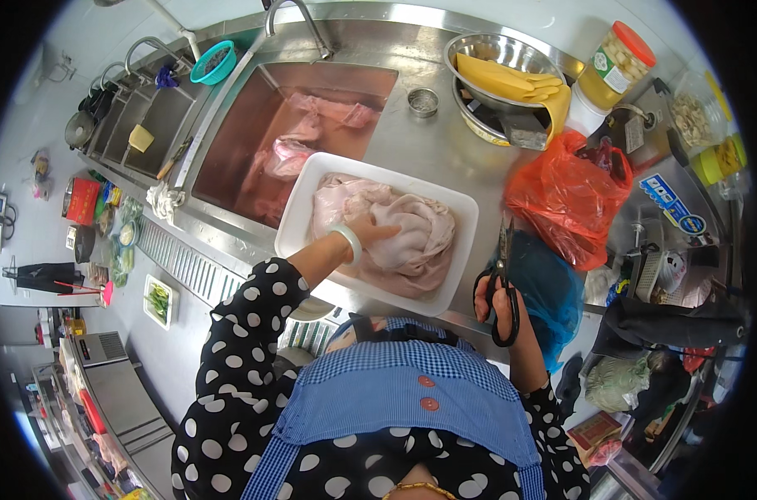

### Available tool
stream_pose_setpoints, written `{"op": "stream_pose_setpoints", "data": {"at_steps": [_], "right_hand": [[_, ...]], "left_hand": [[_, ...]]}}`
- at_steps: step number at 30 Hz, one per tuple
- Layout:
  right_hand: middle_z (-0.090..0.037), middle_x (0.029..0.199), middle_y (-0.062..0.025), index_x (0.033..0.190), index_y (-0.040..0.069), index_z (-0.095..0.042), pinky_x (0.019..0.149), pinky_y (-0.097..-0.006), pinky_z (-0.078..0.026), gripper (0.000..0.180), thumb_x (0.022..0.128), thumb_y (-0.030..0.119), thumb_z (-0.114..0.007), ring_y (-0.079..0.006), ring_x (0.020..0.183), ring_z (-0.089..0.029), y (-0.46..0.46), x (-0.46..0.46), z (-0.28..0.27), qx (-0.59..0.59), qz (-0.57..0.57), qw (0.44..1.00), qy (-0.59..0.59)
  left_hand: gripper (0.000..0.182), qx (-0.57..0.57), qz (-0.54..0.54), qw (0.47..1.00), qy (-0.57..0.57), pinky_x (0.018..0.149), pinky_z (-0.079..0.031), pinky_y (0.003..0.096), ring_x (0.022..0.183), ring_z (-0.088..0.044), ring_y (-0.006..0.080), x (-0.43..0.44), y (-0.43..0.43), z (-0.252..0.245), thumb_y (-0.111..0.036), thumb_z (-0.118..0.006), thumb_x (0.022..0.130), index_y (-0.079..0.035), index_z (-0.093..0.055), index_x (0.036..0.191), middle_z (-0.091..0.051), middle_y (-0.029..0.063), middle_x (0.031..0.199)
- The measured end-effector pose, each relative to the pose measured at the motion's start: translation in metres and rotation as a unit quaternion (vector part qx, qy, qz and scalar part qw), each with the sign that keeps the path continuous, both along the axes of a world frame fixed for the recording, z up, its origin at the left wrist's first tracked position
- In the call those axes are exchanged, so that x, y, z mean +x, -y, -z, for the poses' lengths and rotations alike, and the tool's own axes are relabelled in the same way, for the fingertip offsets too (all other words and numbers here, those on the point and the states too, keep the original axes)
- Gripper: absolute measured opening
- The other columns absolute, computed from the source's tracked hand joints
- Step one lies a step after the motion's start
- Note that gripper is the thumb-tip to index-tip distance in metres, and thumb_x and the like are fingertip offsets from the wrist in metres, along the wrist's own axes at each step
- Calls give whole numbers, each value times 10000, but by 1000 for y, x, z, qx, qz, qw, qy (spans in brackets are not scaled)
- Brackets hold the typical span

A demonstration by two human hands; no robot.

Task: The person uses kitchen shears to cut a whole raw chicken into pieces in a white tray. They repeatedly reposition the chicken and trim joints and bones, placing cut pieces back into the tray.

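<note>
A white plastic tub (pixel 463 247) sits tilted across the sink's edge and the steel counter, with pale raw offal (pixel 416 231), probably stomach, folded inside it. My left hand (pixel 369 234), with a pale bangle at the wrist, reaches into the tub and grips the offal; some of its fingertips are hidden in the folds. To the right of the tub, my right hand (pixel 500 303) holds black-handled kitchen scissors (pixel 502 269) by the loops. Their blades point away from me, apart from the offal. More pinkish raw meat (pixel 297 147) lies in reddish water in the sink (pixel 222 175) behind the tub.
Right of the scissors are a red plastic bag (pixel 569 200) and a blue bag (pixel 544 287). Farther back stand a steel bowl (pixel 472 44) with yellow rubber gloves (pixel 503 78), a small metal cup (pixel 423 102) and a red-lidded jar (pixel 613 65). A faucet (pixel 319 40) arches over the sink.
</note>
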State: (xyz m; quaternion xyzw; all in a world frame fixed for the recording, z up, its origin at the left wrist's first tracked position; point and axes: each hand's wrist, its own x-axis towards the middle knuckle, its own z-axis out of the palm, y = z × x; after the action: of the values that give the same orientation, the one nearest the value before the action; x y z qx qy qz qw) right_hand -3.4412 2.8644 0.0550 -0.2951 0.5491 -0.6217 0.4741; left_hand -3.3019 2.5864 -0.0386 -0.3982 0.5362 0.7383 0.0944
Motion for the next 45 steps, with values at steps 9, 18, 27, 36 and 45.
{"op": "stream_pose_setpoints", "data": {"at_steps": [9, 18, 27, 36, 45], "right_hand": [[-436, 647, -17, 892, 7, -464, 505, -207, -375, 412, 869, 417, -427, -77, 555, -437, 1, 1, 0, -7, -4, 1000, -21], [-438, 654, -16, 893, 10, -466, 506, -210, -388, 402, 857, 410, -460, -78, 555, -441, 2, 3, 2, 10, -7, 1000, -12], [-440, 655, -18, 889, 9, -469, 500, -211, -390, 424, 858, 431, -460, -81, 547, -450, 6, 3, 8, 7, -17, 1000, -7], [-454, 660, -20, 887, 11, -476, 502, -209, -390, 415, 860, 425, -463, -83, 545, -462, 9, 3, 9, 10, -19, 1000, -15], [-449, 649, -16, 895, 15, -472, 497, -211, -388, 423, 855, 436, -468, -83, 542, -456, 7, 4, 11, 22, -23, 999, -13]], "left_hand": [[418, 117, -5, 993, -31, 770, -499, 305, 914, -583, 166, 1, -14, -20, -221, -618, 804, -36, -478, 1152, -583, 78, 1043], [360, 159, -79, 982, -57, 750, -512, 309, 890, -598, 193, -6, -15, -32, -177, -559, 842, -41, -461, 1160, -580, 80, 1046], [400, -98, 138, 981, -95, 827, -443, 298, 979, -536, 186, 2, -25, -43, -187, -538, 849, -31, -436, 1204, -545, 79, 1106], [407, -669, 107, 734, 39, 874, -382, 419, 1082, -470, 277, -12, -1, -27, -307, -612, 730, -96, -554, 1074, -566, 126, 1049], [486, -509, 291, 791, 175, 856, -408, 358, 1002, -529, 280, -14, 46, -26, -365, -656, 672, -61, -562, 1039, -576, 130, 1050]]}}
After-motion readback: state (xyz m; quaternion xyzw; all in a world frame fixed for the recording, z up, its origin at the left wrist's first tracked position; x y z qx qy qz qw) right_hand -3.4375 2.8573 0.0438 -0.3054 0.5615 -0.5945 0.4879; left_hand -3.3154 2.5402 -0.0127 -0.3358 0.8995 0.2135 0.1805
